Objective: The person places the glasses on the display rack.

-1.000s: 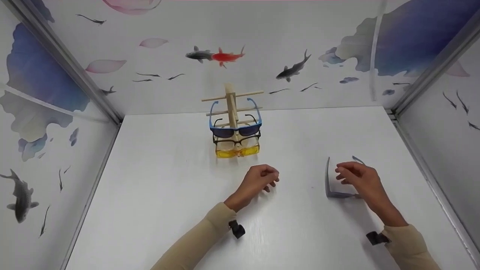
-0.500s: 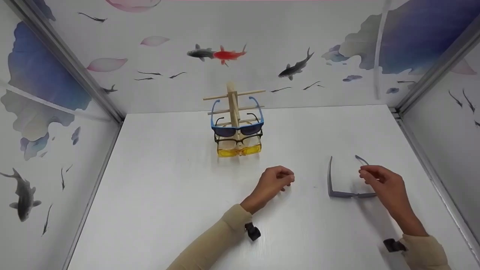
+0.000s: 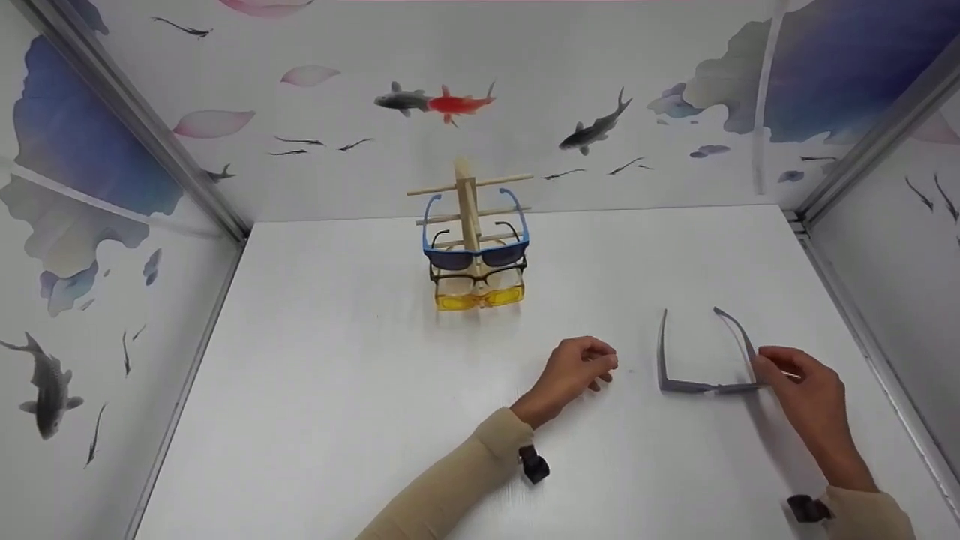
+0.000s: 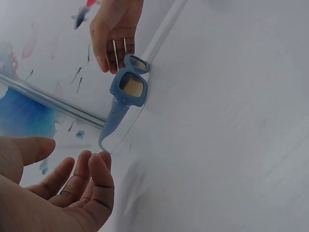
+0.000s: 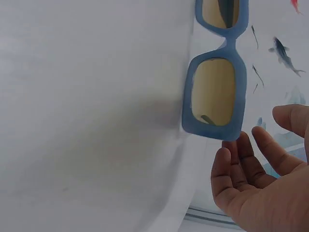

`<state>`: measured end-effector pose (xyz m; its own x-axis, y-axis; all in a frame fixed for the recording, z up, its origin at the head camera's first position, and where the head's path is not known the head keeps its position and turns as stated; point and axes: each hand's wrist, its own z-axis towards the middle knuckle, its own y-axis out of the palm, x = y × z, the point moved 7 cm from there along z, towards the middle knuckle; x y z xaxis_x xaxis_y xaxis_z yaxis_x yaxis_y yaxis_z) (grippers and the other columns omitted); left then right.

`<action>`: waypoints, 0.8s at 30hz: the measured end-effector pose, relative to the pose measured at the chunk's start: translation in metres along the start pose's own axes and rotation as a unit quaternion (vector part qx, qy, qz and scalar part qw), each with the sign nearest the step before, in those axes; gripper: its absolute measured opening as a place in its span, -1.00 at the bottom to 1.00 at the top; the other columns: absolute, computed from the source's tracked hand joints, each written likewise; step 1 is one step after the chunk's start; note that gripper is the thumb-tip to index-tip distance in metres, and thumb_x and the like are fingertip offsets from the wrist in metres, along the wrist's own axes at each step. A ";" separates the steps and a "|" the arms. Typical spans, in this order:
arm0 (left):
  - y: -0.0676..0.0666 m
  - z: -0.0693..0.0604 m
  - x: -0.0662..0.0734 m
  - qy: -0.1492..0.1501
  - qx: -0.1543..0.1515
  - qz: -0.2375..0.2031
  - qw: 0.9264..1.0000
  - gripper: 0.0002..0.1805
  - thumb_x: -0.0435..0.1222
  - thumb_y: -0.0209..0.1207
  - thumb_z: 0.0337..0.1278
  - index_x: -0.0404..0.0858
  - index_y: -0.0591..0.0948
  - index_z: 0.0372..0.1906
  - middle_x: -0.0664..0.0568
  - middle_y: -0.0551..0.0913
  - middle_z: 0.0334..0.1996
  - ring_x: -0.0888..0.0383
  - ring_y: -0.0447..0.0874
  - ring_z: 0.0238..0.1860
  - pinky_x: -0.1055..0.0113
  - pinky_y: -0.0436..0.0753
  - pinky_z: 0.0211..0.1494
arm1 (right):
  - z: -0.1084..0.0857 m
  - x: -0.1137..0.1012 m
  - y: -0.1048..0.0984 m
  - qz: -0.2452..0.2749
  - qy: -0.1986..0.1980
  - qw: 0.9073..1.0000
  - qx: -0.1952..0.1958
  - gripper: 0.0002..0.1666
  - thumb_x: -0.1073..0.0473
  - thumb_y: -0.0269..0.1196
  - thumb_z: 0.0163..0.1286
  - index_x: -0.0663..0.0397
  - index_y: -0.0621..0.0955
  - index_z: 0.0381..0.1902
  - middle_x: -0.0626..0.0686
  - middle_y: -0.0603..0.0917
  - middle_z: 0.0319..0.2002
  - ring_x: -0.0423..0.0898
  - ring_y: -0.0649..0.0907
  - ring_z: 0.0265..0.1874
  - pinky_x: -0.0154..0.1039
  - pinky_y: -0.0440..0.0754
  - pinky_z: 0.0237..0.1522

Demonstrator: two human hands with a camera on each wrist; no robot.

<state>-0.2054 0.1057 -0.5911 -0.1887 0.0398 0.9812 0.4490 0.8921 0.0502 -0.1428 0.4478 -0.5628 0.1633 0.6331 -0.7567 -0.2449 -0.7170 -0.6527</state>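
Blue-grey sunglasses (image 3: pixel 686 387) with yellowish lenses rest on the white table at the right, temples unfolded and pointing to the back. Beside their right hinge is my right hand (image 3: pixel 810 397); in the right wrist view its loosely bent fingers (image 5: pixel 222 174) lie close to the frame's corner (image 5: pixel 212 130), with the thumb apart. Whether they touch it I cannot tell. My left hand (image 3: pixel 570 375) hovers left of the sunglasses, fingers relaxed, holding nothing. In the left wrist view the temple tip (image 4: pixel 107 140) appears near its fingertips.
A wooden display stand (image 3: pixel 468 210) with crossbars stands at the back middle. It carries blue-framed sunglasses (image 3: pixel 450 260), black-framed glasses (image 3: pixel 474 279) and yellow glasses (image 3: pixel 457 303). Printed wall panels (image 3: pixel 322 180) enclose the table (image 3: pixel 337 360) at the back and sides.
Both hands have moved to the right. The right hand has passed from over the sunglasses to their right side, and the left hand has come closer to them. The sunglasses stay in place.
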 end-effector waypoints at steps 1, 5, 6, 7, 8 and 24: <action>0.002 0.001 -0.001 -0.001 -0.002 -0.003 1.000 -0.72 -0.25 0.30 0.57 -0.37 0.74 0.13 -0.17 0.81 -0.06 0.01 0.83 -0.13 0.28 0.79 -0.12 | -0.001 0.003 0.000 -0.007 0.007 1.000 0.001 -0.48 -0.04 0.34 0.66 0.23 0.69 0.32 -0.13 0.75 0.11 -0.56 0.55 -0.03 -0.65 0.54 -0.13; 0.011 0.006 -0.007 -0.007 -0.003 -0.018 1.000 -0.75 -0.27 0.31 0.56 -0.35 0.75 0.10 -0.22 0.82 -0.08 -0.02 0.85 -0.16 0.30 0.78 -0.17 | -0.002 0.017 0.002 -0.026 0.033 0.999 -0.014 -0.40 -0.10 0.30 0.68 0.25 0.65 0.38 0.20 0.72 0.20 -0.52 0.51 -0.07 -0.60 0.55 -0.18; 0.014 0.007 -0.008 -0.008 -0.003 -0.021 1.000 -0.76 -0.27 0.31 0.55 -0.35 0.75 0.09 -0.22 0.82 -0.08 -0.03 0.86 -0.17 0.30 0.78 -0.18 | -0.003 0.020 0.003 -0.026 0.040 0.999 -0.021 -0.38 -0.11 0.29 0.68 0.27 0.64 0.39 0.24 0.70 0.21 -0.49 0.52 -0.08 -0.58 0.56 -0.20; 0.016 0.008 -0.009 -0.009 -0.002 -0.024 1.000 -0.77 -0.28 0.32 0.54 -0.34 0.75 0.08 -0.22 0.83 -0.09 -0.04 0.86 -0.17 0.30 0.78 -0.18 | -0.003 0.023 0.004 -0.026 0.046 0.998 -0.027 -0.37 -0.12 0.28 0.69 0.27 0.63 0.40 0.26 0.70 0.21 -0.47 0.53 -0.10 -0.55 0.58 -0.21; 0.019 0.009 -0.010 -0.010 -0.001 -0.026 1.000 -0.79 -0.28 0.32 0.54 -0.33 0.75 0.07 -0.21 0.83 -0.10 -0.04 0.86 -0.17 0.29 0.78 -0.18 | -0.004 0.026 0.005 -0.023 0.051 0.998 -0.033 -0.35 -0.14 0.28 0.69 0.28 0.62 0.41 0.26 0.70 0.19 -0.46 0.54 -0.12 -0.53 0.60 -0.21; 0.058 0.016 -0.014 -0.059 0.011 -0.024 0.998 -0.70 -0.33 0.34 0.51 -0.41 0.72 0.18 -0.14 0.86 -0.28 -0.08 0.91 -0.27 0.17 0.86 -0.18 | 0.002 0.038 0.010 -0.019 0.139 0.989 -0.053 -0.31 -0.17 0.22 0.71 0.32 0.62 0.41 0.00 0.76 -0.08 -0.21 0.63 -0.21 -0.32 0.63 -0.32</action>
<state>-0.1910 0.1637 -0.6054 -0.3109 0.0485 0.9492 0.4180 0.9039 0.0907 -0.1410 0.4659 -0.5980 0.4305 0.5661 -0.7029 -0.1343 -0.7300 -0.6702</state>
